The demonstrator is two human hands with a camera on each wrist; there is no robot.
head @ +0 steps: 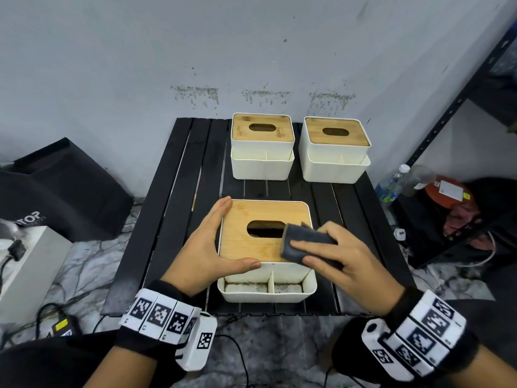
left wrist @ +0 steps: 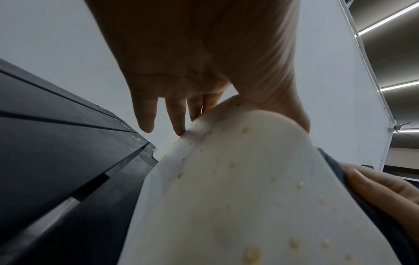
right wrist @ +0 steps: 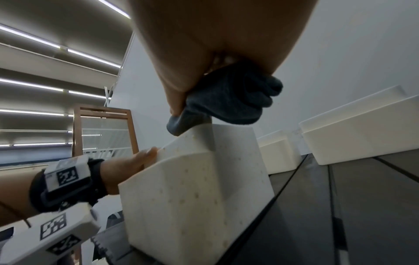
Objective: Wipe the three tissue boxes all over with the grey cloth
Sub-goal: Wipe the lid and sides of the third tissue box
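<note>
Tissue boxes, three in number, stand on the black slatted table (head: 173, 208): the near box (head: 265, 242) at centre front, the far-left box (head: 262, 147) at its 12 o'clock, and the far-right box (head: 334, 149) at its 1 o'clock, both well apart from it. The right hand (head: 338, 256) pinches the folded grey cloth (head: 303, 243), thumb over its top and fingers curled beneath, and presses it on the bamboo lid at the lid's 4 o'clock corner, just right of the oval slot. The left hand (head: 207, 247) braces the box: straight fingers lie together along its 9 o'clock side and the thumb runs along the front edge. The lid's bare wood lies from the cloth toward 10 o'clock, so the next stroke likely runs that way, across the box's width. Speckled stains show on the white walls in both wrist views. Legible writing: "TOP" on a dark bag (head: 67, 191) at 9 o'clock; the bottle labels at 3 o'clock cannot be read.
</note>
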